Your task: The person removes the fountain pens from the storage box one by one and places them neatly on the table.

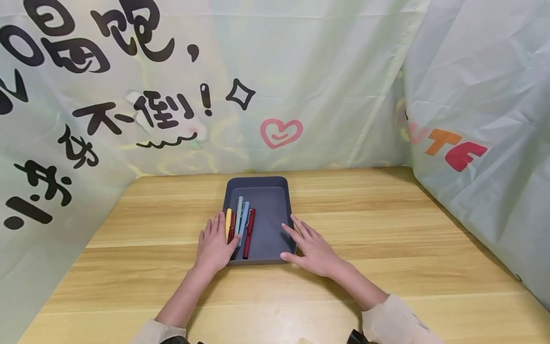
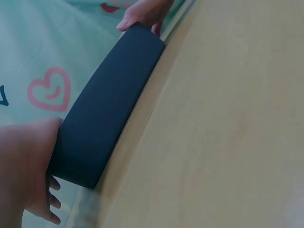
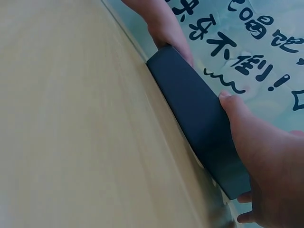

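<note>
A dark blue-grey rectangular tray lies on the wooden table, and its front wall fills the middle of the left wrist view. Along its left side lie several capped pens: a yellow pen, a grey-green pen, a light blue pen and two dark red ones, including this red pen. My left hand rests at the tray's front left corner, fingers straight and thumb over the rim. At the front right corner, my right hand touches the tray with spread, straight fingers.
The wooden table extends around the tray on all sides. Behind it hangs a pale green printed cloth with black characters and a pink heart. Another cloth wall closes off the right side.
</note>
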A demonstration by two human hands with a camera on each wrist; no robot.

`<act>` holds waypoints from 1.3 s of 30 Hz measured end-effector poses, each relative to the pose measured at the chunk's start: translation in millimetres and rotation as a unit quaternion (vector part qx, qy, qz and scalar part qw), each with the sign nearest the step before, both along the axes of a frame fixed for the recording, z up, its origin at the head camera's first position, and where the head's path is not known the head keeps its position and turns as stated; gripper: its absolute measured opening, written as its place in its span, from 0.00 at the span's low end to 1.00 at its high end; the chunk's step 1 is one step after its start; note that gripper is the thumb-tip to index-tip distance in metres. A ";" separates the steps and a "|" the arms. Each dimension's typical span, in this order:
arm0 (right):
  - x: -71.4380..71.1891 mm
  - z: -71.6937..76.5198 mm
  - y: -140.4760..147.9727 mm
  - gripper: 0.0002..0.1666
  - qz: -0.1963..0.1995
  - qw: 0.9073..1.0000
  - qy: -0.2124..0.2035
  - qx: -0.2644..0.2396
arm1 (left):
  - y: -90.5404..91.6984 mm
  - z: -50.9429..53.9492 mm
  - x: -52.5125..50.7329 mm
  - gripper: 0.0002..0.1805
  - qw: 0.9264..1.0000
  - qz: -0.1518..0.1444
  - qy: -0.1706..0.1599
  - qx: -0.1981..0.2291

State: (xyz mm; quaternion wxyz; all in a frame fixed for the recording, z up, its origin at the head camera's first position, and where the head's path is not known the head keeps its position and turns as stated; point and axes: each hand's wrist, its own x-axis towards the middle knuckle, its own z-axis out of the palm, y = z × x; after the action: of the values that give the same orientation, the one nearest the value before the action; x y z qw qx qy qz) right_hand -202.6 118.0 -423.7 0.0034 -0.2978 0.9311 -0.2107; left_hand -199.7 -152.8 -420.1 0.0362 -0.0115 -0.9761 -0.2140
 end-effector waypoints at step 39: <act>10.5 2.1 21.7 0.46 0.006 1.000 0.012 -0.003 | -3.0 7.1 -21.0 0.34 0.989 -0.100 0.089 -0.066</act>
State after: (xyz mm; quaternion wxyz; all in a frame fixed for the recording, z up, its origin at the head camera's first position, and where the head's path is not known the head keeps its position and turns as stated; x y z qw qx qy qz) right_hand -192.1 139.7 -421.5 -0.0072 -0.3062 0.9285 -0.2098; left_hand -220.7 -155.8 -413.0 0.1009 -0.1302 -0.9749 -0.1500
